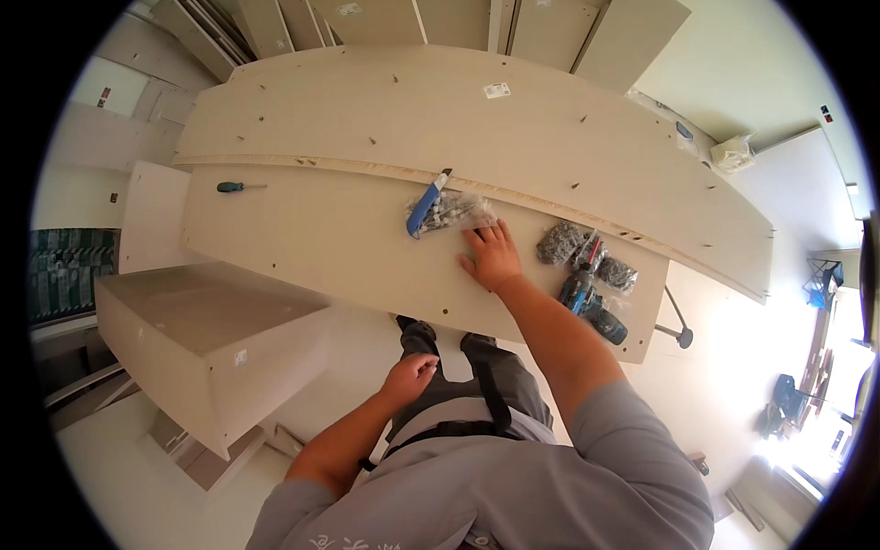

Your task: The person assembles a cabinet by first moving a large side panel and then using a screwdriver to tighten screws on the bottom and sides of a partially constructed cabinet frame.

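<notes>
My right hand (493, 258) rests on the near beige panel (339, 247), its fingers stretched and apart. Its fingertips reach the edge of a clear plastic bag (458, 213) of small metal fittings. A blue utility knife (427, 205) lies across the left part of that bag. In front of my waist, off the panel's near edge, my left hand (412, 378) is held with its fingers curled in; whatever they hold, if anything, is hidden. To the right of my right hand, a blue-and-black cordless drill (587, 298) lies beside several bags of dark hardware (561, 244).
A green-handled screwdriver (235, 187) lies at the panel's left end. Behind stretches a long panel (440, 101) with several upright pins. At left stands a beige box-like cabinet part (202, 339). More boards (550, 37) lean at the back. A rod with a black foot (680, 332) juts out right.
</notes>
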Available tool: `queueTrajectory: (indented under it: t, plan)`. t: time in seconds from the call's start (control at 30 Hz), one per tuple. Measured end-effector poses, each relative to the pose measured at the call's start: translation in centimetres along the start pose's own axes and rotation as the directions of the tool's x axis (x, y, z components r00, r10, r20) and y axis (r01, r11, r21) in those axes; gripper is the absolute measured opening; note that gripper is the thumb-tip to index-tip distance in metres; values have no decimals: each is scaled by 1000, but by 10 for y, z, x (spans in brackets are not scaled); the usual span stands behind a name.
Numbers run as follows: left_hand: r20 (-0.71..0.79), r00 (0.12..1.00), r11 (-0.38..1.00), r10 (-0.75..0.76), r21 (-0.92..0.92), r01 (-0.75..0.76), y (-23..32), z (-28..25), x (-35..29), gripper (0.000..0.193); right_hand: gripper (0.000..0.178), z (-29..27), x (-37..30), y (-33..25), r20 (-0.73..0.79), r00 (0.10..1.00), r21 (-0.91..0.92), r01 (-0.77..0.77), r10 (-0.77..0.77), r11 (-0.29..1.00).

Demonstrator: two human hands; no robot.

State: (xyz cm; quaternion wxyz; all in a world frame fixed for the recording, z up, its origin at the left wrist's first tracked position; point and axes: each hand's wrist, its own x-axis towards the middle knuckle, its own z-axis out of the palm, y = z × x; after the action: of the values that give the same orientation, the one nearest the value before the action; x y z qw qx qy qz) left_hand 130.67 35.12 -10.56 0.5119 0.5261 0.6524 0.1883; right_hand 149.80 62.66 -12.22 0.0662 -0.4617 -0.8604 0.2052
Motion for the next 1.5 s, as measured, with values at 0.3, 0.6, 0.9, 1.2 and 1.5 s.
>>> queueTrajectory:
  t: [0.3, 0.6, 0.9, 1.2, 1.5]
  plan:
    - [519, 760, 343, -391, -684, 644, -12, 51, 74, 33, 46, 17, -45, 11, -91, 970, 105, 234, -225, 966]
    - [668, 741, -210, -72, -736, 644, 0, 85, 111, 53, 33, 53, -112, -22, -106, 958, 162, 283, -268, 945]
    - [645, 761, -85, 71, -756, 649, -2, 76, 110, 50, 40, 14, -166, -48, 87, 874, 432, 399, -478, 809]
    - [535, 836, -250, -124, -832, 495, -62, 73, 100, 25, 29, -19, -144, -36, 9, 909, 340, 389, -417, 856]
    - [355, 879, -102, -318, -935, 341, -108, -51, -3, 37, 13, -13, -127, -35, 302, 904, 227, 241, -303, 944]
